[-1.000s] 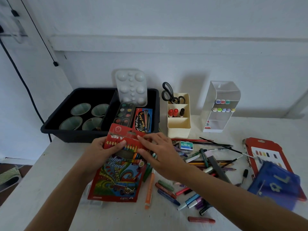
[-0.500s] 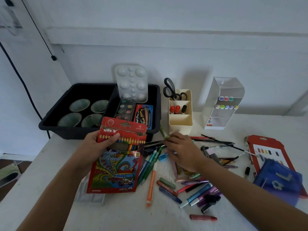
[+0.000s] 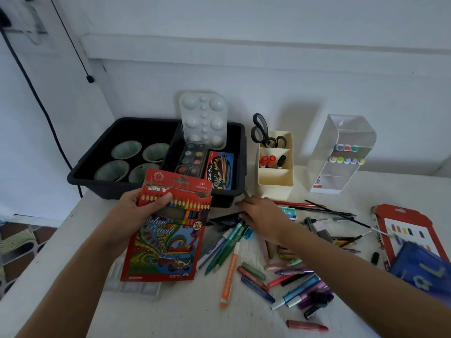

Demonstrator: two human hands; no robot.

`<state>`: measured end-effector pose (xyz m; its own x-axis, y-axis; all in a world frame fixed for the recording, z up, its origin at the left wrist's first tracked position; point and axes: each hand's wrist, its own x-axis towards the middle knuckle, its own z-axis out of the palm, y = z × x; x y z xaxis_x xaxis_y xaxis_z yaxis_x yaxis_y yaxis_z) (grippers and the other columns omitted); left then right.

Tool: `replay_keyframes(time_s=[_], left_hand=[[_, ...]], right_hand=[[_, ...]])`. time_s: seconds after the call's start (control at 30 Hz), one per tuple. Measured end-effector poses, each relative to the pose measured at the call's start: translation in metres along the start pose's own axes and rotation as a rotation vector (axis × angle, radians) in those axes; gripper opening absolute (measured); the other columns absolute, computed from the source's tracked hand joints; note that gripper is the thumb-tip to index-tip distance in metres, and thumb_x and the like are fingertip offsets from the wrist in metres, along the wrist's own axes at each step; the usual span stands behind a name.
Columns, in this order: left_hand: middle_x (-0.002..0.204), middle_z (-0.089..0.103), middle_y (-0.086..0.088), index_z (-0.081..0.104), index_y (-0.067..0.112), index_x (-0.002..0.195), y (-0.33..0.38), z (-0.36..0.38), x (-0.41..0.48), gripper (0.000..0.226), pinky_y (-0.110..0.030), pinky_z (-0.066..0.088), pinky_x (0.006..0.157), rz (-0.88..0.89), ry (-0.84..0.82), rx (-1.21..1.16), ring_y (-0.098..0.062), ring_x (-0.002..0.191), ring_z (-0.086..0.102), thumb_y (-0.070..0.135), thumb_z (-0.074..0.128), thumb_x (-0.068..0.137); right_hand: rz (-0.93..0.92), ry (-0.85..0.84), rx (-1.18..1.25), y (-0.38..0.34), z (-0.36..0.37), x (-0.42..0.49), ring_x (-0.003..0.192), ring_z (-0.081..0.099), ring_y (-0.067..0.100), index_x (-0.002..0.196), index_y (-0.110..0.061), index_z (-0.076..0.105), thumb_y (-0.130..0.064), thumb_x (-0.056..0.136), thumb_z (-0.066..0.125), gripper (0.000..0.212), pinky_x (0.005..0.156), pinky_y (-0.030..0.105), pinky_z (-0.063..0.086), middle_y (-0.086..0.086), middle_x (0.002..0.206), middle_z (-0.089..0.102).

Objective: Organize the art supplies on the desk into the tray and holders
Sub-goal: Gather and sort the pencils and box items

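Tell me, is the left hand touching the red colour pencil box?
Touching. The head view shows the left hand gripping the pencil box, with its thumb lying across the box's front near the top and its fingers behind.

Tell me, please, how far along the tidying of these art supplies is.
Done: the black tray holds cups and paint sets; the cream holder has scissors and markers. In hand: the left hand holds the colour pencil box; the right hand reaches into the loose pens, grip unclear. Left: that scattered pile, the orange marker and the red card.
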<state>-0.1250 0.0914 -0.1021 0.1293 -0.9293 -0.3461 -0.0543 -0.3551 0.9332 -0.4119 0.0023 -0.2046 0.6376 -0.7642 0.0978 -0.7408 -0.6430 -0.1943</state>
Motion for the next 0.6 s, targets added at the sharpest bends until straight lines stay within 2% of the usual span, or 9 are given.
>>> replay_keyframes(time_s=[0.13, 0.23, 0.3, 0.4, 0.47, 0.53, 0.6], left_hand=[[0.102, 0.077, -0.015, 0.066, 0.007, 0.114, 0.003, -0.005, 0.000, 0.031, -0.046, 0.059, 0.081, 0.011, 0.009, -0.008, -0.035, 0.090, 0.076, 0.026, 0.069, 0.090], [0.102, 0.077, -0.014, 0.066, 0.007, 0.114, 0.003, -0.005, -0.001, 0.031, -0.046, 0.059, 0.082, 0.014, 0.013, -0.015, -0.035, 0.091, 0.076, 0.026, 0.069, 0.090], [0.102, 0.077, -0.014, 0.066, 0.007, 0.114, 0.003, -0.003, -0.001, 0.032, -0.047, 0.058, 0.084, 0.014, 0.013, -0.015, -0.035, 0.091, 0.076, 0.026, 0.069, 0.089], [0.102, 0.077, -0.014, 0.066, 0.009, 0.114, 0.003, -0.002, -0.002, 0.033, -0.051, 0.057, 0.088, 0.007, 0.012, -0.010, -0.036, 0.091, 0.076, 0.028, 0.070, 0.088], [0.101, 0.077, -0.014, 0.066, 0.009, 0.115, 0.004, -0.001, -0.002, 0.033, -0.052, 0.057, 0.088, 0.002, 0.008, 0.000, -0.035, 0.091, 0.076, 0.028, 0.070, 0.088], [0.100, 0.078, -0.013, 0.066, 0.009, 0.114, 0.006, 0.003, -0.003, 0.032, -0.050, 0.058, 0.085, 0.000, -0.001, 0.013, -0.034, 0.089, 0.076, 0.028, 0.070, 0.089], [0.099, 0.078, -0.012, 0.066, 0.010, 0.113, 0.009, 0.009, -0.005, 0.030, -0.047, 0.058, 0.081, 0.007, -0.021, 0.030, -0.032, 0.088, 0.077, 0.027, 0.070, 0.088]], right_hand=[[0.027, -0.033, -0.050, 0.002, 0.002, 0.007, 0.121, 0.051, 0.026, 0.128, -0.019, 0.063, -0.013, 0.096, 0.060, 0.033, 0.094, 0.041, 0.044, 0.005, 0.127, 0.061], [0.022, 0.011, -0.096, 0.001, 0.003, 0.007, 0.109, 0.059, 0.032, 0.113, -0.012, 0.066, -0.004, 0.079, 0.074, 0.035, 0.089, 0.043, 0.048, 0.011, 0.113, 0.064], [0.041, 0.077, -0.083, 0.001, 0.002, 0.003, 0.102, 0.062, 0.032, 0.105, -0.012, 0.064, -0.005, 0.075, 0.079, 0.034, 0.086, 0.045, 0.049, 0.010, 0.108, 0.064], [0.067, 0.182, -0.014, 0.003, -0.002, -0.008, 0.098, 0.059, 0.024, 0.105, -0.016, 0.061, -0.007, 0.081, 0.075, 0.029, 0.082, 0.040, 0.045, 0.002, 0.107, 0.062], [0.067, 0.237, 0.098, 0.002, -0.009, -0.015, 0.091, 0.054, 0.018, 0.105, -0.017, 0.059, -0.008, 0.092, 0.065, 0.017, 0.080, 0.035, 0.041, -0.003, 0.103, 0.059], [0.097, 0.265, 0.258, -0.004, -0.021, -0.018, 0.081, 0.048, 0.011, 0.103, -0.019, 0.055, -0.013, 0.101, 0.053, 0.007, 0.074, 0.032, 0.038, -0.009, 0.093, 0.055], [0.117, 0.295, 0.401, -0.013, -0.035, -0.019, 0.071, 0.046, 0.008, 0.102, -0.021, 0.052, -0.016, 0.104, 0.048, 0.007, 0.064, 0.027, 0.037, -0.017, 0.081, 0.050]])
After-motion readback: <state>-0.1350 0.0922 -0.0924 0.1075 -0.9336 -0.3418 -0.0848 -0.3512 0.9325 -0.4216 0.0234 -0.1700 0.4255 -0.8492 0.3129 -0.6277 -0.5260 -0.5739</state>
